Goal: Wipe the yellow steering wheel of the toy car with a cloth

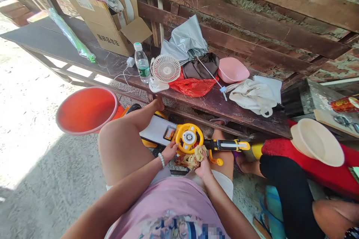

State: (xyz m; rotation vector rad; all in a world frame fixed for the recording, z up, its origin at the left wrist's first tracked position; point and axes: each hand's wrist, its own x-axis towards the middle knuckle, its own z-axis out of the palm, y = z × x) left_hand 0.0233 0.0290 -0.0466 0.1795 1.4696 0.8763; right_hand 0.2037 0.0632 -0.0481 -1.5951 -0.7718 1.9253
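Note:
A toy vehicle with a yellow steering wheel [185, 127] stands between my legs. A black and yellow arm [228, 145] sticks out to its right, and a white panel [155, 130] lies to its left. My left hand [169, 152], with a beaded bracelet at the wrist, has its fingers closed at the lower left rim of the wheel. In my right hand [204, 167] is a crumpled, stained yellowish cloth [193, 161], bunched against the lower right of the wheel. Part of the cloth hangs below the wheel between both hands.
On a dark wooden bench [221, 108] stand a fan [166, 68], a water bottle [142, 65], a silver umbrella [185, 39], a pink bowl [232, 70] and a cardboard box [98, 26]. A red tub [86, 110] is left; another person's leg [288, 179] is right.

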